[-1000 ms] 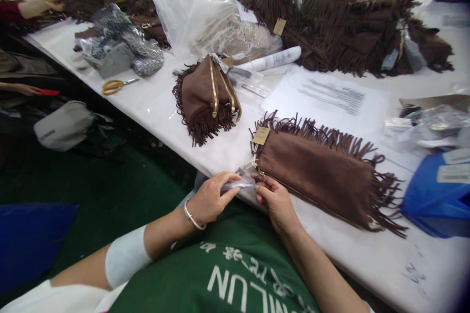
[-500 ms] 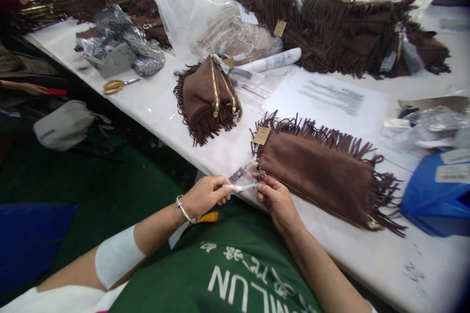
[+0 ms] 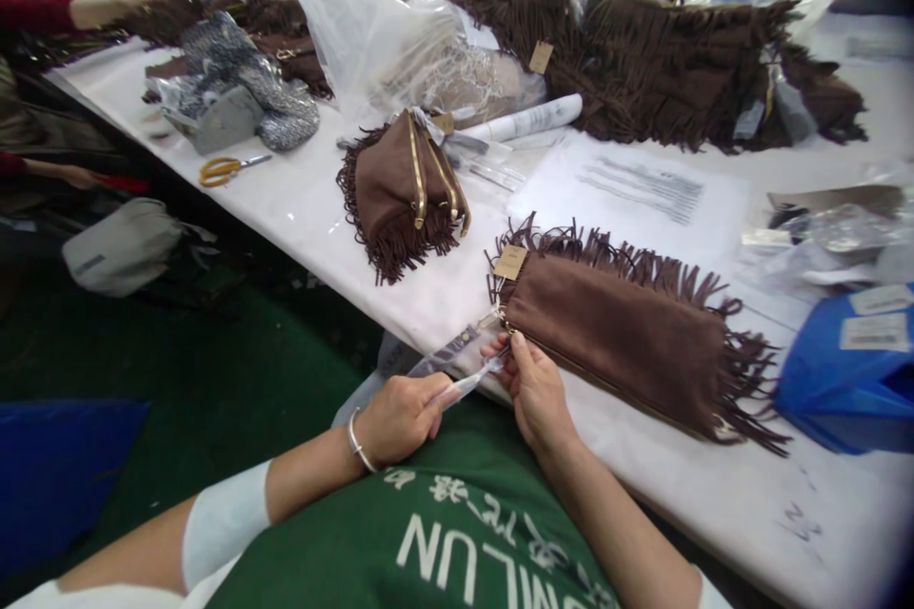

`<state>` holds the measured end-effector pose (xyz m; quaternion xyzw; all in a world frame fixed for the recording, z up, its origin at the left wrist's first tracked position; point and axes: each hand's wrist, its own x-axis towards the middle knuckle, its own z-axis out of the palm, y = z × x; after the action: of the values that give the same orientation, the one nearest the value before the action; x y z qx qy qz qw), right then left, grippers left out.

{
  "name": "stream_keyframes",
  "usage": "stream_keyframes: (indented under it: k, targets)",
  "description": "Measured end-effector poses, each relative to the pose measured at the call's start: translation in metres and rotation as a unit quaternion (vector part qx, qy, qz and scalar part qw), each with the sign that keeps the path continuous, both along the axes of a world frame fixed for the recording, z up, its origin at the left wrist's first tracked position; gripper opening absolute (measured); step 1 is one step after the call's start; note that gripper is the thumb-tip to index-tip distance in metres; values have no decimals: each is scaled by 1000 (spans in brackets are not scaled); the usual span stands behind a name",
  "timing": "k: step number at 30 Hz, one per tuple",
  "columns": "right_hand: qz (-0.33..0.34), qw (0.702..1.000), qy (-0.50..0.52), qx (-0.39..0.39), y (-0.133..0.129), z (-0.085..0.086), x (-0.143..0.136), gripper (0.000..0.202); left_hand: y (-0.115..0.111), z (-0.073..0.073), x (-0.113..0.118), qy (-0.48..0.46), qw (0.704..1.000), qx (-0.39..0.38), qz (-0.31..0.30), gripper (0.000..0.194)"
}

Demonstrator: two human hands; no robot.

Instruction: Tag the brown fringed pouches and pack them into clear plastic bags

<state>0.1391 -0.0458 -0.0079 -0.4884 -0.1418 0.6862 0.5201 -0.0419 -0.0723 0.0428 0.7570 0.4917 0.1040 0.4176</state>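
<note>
A brown fringed pouch (image 3: 621, 333) lies flat at the table's front edge, with a tan hang tag (image 3: 510, 262) at its left corner. My left hand (image 3: 401, 417) is closed on one end of a thin translucent plastic strip (image 3: 467, 387). At the strip's other end, my right hand (image 3: 535, 388) pinches it close to the pouch's zipper corner; the fingers partly hide what is there. A clear packet with a dark pattern (image 3: 449, 349) lies by the same corner, behind the strip.
A second brown fringed bag (image 3: 389, 176) with gold zippers stands farther back. Yellow-handled scissors (image 3: 223, 171) lie at the left edge. Fringed bags (image 3: 685, 67) are heaped behind a plastic bag (image 3: 371, 38). A blue container (image 3: 821, 381) is at right. A co-worker's arm (image 3: 100, 11) reaches in at upper left.
My left hand has moved down and left, drawing the plastic strip out at a slant. My right hand has shifted slightly at the pouch corner. The co-worker's arm reaches farther right.
</note>
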Motion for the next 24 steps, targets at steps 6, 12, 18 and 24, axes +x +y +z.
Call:
stream_keyframes:
  k: [6, 12, 18, 24]
  targets:
    - [-31, 999, -8, 22, -2, -6, -9, 32, -9, -5, -11, -41, 999, -26, -8, 29]
    - [-41, 999, -7, 27, -6, -7, -14, 32, -16, -11, -17, -58, 997, -47, -3, 29]
    - [-130, 991, 24, 33, 9, -10, -1, 25, -43, -13, -45, -41, 997, 38, -50, 31]
    - [32, 997, 65, -6, 0, 1, 3, 43, -44, -8, -47, -16, 981, 196, 2, 23]
